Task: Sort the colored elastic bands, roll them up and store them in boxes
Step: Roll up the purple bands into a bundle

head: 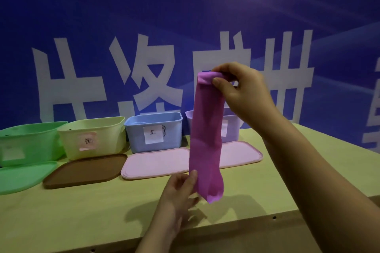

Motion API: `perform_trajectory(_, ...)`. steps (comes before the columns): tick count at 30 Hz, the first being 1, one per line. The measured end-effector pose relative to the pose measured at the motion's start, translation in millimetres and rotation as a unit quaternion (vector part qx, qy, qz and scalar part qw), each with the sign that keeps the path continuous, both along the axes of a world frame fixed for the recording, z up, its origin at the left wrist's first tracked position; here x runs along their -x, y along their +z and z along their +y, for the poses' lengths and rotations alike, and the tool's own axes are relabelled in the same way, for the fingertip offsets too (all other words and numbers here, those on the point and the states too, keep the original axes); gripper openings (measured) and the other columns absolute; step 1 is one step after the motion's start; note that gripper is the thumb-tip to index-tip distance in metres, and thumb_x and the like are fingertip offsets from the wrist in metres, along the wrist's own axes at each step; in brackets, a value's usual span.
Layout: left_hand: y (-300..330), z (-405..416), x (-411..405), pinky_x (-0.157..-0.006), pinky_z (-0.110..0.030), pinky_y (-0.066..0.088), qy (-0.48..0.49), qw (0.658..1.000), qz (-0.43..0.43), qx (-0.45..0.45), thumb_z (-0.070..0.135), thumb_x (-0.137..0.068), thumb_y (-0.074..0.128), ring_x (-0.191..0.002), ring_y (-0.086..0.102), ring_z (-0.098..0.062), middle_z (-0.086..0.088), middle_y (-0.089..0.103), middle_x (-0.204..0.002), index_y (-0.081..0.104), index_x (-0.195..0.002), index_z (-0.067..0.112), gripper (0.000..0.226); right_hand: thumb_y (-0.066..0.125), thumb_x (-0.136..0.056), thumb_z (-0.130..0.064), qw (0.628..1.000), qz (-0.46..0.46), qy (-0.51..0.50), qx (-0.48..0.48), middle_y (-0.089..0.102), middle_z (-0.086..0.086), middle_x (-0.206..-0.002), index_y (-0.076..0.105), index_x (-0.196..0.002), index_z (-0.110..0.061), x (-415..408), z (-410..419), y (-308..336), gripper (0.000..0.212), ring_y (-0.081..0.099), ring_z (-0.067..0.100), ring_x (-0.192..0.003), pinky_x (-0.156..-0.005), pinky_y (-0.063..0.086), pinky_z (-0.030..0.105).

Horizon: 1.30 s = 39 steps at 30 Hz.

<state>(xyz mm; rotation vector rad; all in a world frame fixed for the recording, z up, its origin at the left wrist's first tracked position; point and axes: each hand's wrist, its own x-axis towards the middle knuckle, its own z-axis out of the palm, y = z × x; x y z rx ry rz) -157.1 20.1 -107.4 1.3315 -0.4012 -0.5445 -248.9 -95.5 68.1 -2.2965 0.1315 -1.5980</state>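
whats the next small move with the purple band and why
Probably start rolling from the top. The right hand pinches the upper end of the purple band, which hangs straight, and the left hand steadies its lower end, so it is still unrolled and outside the purple box.

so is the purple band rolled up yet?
No. The purple band hangs full length from the right hand; the left hand holds its lower edge.

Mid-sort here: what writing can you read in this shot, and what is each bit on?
"蓝": paper label on the blue box.
Yellow box label: one handwritten character, too blurred to read.
Purple box label: hidden behind the purple band.
Blue wall banner: large white characters, cut off, unreadable.
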Motion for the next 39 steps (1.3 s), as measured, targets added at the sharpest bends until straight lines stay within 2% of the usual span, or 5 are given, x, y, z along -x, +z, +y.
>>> perform_trajectory(8, -2.8, -2.7, -0.6, -0.065, -0.032, 0.058, -0.128, 0.979, 0.086, 0.132, 0.012, -0.067, 0.069, -0.071, 0.068, -0.028, -0.020, 0.069, -0.082, 0.055, -0.083, -0.001, 0.025, 0.057, -0.092, -0.017, 1.000, 0.007, -0.021, -0.008, 0.054, -0.007, -0.098, 0.061, -0.117, -0.009, -7.1, -15.7, 3.2, 0.026, 0.050, 0.007, -0.092, -0.073, 0.039, 0.009)
perform_trajectory(17, -12.3, 18.2, -3.2, -0.087, -0.049, 0.054, 0.028, 0.989, -0.146, 0.022, 0.002, -0.066, 0.080, -0.100, 0.064, -0.025, 0.003, 0.060, -0.117, 0.065, -0.083, 0.011, 0.024, 0.056, -0.093, -0.017, 0.998, -0.004, -0.057, -0.019, 0.063, 0.005, -0.109, 0.060, -0.116, -0.008, -9.2, -35.7, -1.9, 0.026, 0.051, 0.008, -0.092, -0.069, 0.033, 0.002)
perform_trajectory(28, -6.4, 30.1, -10.1, -0.074, -0.014, 0.047, -0.100, 0.952, -0.266, -0.113, 0.046, -0.065, 0.066, -0.097, 0.059, -0.008, 0.004, 0.058, -0.107, 0.074, -0.070, 0.013, 0.035, 0.056, -0.093, -0.017, 0.998, -0.007, -0.059, -0.015, 0.063, 0.005, -0.109, 0.061, -0.116, -0.007, -13.8, -38.6, -3.3, 0.026, 0.050, 0.008, -0.092, -0.071, 0.035, 0.005)
perform_trajectory(35, -9.3, 35.4, -25.7, -0.065, -0.034, 0.048, 0.012, 0.983, -0.180, -0.026, 0.035, -0.053, 0.077, -0.064, 0.061, -0.022, -0.016, 0.068, -0.068, 0.067, -0.060, 0.008, 0.030, 0.056, -0.093, -0.018, 0.998, -0.011, -0.050, -0.034, 0.060, -0.001, -0.104, 0.060, -0.118, -0.008, -9.6, -40.2, -1.0, 0.027, 0.051, 0.007, -0.093, -0.070, 0.037, 0.004)
perform_trajectory(39, -6.6, 27.3, -29.2, -0.063, -0.036, 0.052, 0.051, 0.990, -0.131, 0.027, 0.014, -0.062, 0.078, -0.068, 0.071, -0.024, -0.013, 0.073, -0.081, 0.057, -0.094, 0.016, 0.038, 0.056, -0.093, -0.018, 0.998, -0.019, -0.021, -0.050, 0.056, -0.007, -0.100, 0.060, -0.119, -0.008, -8.1, -34.0, 4.3, 0.028, 0.052, 0.006, -0.093, -0.068, 0.040, -0.002)
